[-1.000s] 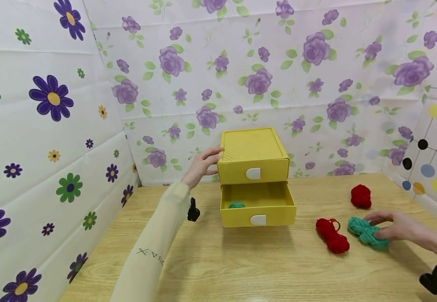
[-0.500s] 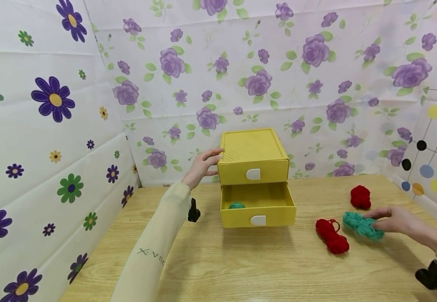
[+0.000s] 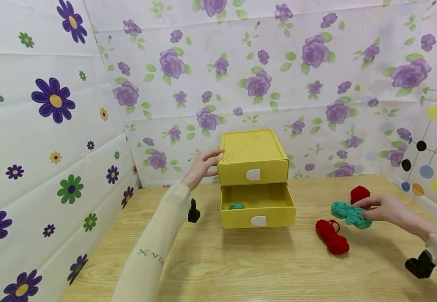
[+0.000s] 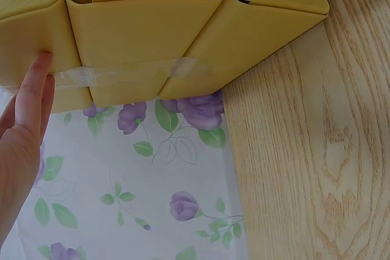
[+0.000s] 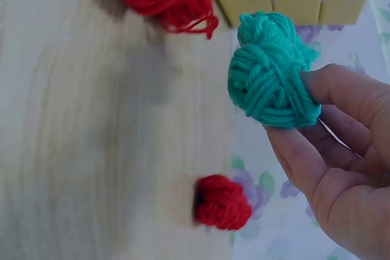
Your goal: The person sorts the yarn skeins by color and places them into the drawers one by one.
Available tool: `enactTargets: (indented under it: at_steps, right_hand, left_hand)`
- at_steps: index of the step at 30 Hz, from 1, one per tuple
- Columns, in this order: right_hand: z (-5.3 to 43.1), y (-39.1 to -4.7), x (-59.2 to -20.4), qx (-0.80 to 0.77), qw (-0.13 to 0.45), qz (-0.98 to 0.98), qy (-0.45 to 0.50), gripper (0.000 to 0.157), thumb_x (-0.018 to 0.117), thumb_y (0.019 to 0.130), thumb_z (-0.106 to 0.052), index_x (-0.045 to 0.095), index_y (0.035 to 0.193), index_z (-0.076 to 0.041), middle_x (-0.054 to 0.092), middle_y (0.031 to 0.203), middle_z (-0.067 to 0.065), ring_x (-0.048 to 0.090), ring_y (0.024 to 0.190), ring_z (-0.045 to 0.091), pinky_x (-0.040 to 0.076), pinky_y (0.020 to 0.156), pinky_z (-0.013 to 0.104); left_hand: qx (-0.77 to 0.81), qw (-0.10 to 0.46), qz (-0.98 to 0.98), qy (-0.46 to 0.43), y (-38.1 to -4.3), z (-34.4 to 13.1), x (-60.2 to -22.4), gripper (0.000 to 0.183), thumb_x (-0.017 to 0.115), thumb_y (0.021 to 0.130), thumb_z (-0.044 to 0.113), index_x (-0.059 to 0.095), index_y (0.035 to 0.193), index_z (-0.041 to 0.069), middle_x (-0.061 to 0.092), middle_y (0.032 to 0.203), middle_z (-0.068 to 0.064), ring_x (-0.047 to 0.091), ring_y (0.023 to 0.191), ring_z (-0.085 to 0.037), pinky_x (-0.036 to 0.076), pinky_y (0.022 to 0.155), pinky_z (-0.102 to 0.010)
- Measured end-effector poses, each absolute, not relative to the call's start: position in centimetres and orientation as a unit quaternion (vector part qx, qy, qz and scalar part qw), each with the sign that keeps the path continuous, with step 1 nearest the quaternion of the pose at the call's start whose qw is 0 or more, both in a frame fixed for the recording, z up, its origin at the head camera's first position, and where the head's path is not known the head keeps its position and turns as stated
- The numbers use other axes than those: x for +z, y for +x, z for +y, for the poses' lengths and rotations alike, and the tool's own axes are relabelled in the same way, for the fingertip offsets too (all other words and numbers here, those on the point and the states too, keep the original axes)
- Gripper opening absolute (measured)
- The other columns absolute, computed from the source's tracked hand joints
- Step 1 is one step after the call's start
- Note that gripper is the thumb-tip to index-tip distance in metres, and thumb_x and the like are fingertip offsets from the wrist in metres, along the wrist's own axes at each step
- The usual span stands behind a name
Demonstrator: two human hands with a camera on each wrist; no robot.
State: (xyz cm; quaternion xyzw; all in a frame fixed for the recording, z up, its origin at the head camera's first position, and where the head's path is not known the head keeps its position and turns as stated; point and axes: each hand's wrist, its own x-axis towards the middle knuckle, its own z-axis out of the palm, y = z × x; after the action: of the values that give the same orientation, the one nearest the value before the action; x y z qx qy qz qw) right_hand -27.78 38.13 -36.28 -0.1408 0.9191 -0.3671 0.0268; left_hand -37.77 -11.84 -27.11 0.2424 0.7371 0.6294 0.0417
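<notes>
One teal ball (image 3: 236, 206) already lies in the pulled-out lower drawer (image 3: 237, 219), the right hand (image 3: 389, 210) pinches a teal skein (image 3: 345, 212) above the counter (image 3: 259, 268) at right, two red skeins (image 3: 332, 237) remain there, and the extended-fingered left hand (image 3: 201, 166) touches the cabinet (image 3: 254, 147).

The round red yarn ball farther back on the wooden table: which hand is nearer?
Right. The right hand, twisted teal yarn skein in its grip, is close in front of the ball; the left hand is well left of it, touching the yellow boxy drawer unit.
</notes>
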Motion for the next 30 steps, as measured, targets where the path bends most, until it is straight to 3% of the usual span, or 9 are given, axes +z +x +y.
enactTargets:
  at_steps: [6, 12, 16, 19, 23, 30]
  right_hand:
    - [36.8, -28.0, -34.8, -0.382, 0.009, 0.907, -0.176, 0.034, 0.064, 0.086, -0.017, 0.062, 0.114, 0.001, 0.057, 0.108, 0.016, 0.057, 0.087, 0.016, 0.049, 0.068, 0.03]
    - [35.7, -28.5, -33.5, -0.405, 0.023, 0.895, -0.186, 0.035, 0.063, 0.087, -0.019, 0.06, 0.116, -0.001, 0.058, 0.11, 0.016, 0.059, 0.084, 0.018, 0.05, 0.067, 0.033]
    - [34.8, -28.6, -32.6, -0.411, 0.03, 0.894, -0.176, 0.036, 0.065, 0.086, -0.022, 0.061, 0.116, -0.003, 0.061, 0.102, 0.015, 0.056, 0.065, 0.019, 0.047, 0.055, 0.032]
    - [34.1, -28.6, -31.9, -0.391, 0.026, 0.904, -0.173, 0.037, 0.066, 0.084, -0.027, 0.063, 0.116, -0.008, 0.062, 0.102, 0.011, 0.056, 0.069, 0.015, 0.047, 0.059, 0.031]
    - [33.2, -28.6, -31.0, -0.367, 0.022, 0.912, -0.183, 0.036, 0.066, 0.084, -0.03, 0.064, 0.115, -0.011, 0.058, 0.114, 0.011, 0.057, 0.092, 0.017, 0.048, 0.072, 0.032]
    - [31.4, -28.8, -29.7, -0.378, 0.026, 0.899, -0.217, 0.03, 0.066, 0.084, -0.02, 0.065, 0.112, -0.008, 0.059, 0.112, 0.013, 0.058, 0.093, 0.019, 0.049, 0.071, 0.03]
  left_hand:
    - [0.631, 0.04, 0.735, 0.244, -37.8, -11.8, -27.1, 0.043, 0.048, 0.096, 0.019, 0.041, 0.136, 0.005, 0.036, 0.137, -0.01, 0.041, 0.113, -0.03, 0.045, 0.083, -0.041]
    - [0.63, 0.037, 0.735, 0.247, -37.9, -11.8, -27.2, 0.042, 0.048, 0.096, 0.018, 0.042, 0.136, 0.005, 0.036, 0.136, -0.01, 0.043, 0.111, -0.03, 0.045, 0.082, -0.042]
    - [0.63, 0.037, 0.735, 0.247, -37.8, -11.9, -27.2, 0.042, 0.048, 0.096, 0.018, 0.042, 0.136, 0.005, 0.036, 0.136, -0.01, 0.043, 0.109, -0.029, 0.045, 0.082, -0.041]
    - [0.629, 0.036, 0.736, 0.247, -37.9, -11.9, -27.3, 0.042, 0.048, 0.096, 0.018, 0.042, 0.136, 0.005, 0.036, 0.136, -0.01, 0.043, 0.108, -0.029, 0.046, 0.082, -0.041]
    - [0.632, 0.037, 0.734, 0.246, -37.8, -11.9, -27.3, 0.042, 0.048, 0.096, 0.018, 0.042, 0.135, 0.005, 0.036, 0.136, -0.01, 0.043, 0.108, -0.029, 0.045, 0.083, -0.042]
    - [0.632, 0.034, 0.734, 0.246, -37.8, -11.8, -27.3, 0.042, 0.047, 0.096, 0.017, 0.042, 0.136, 0.004, 0.037, 0.135, -0.01, 0.044, 0.107, -0.028, 0.045, 0.082, -0.042]
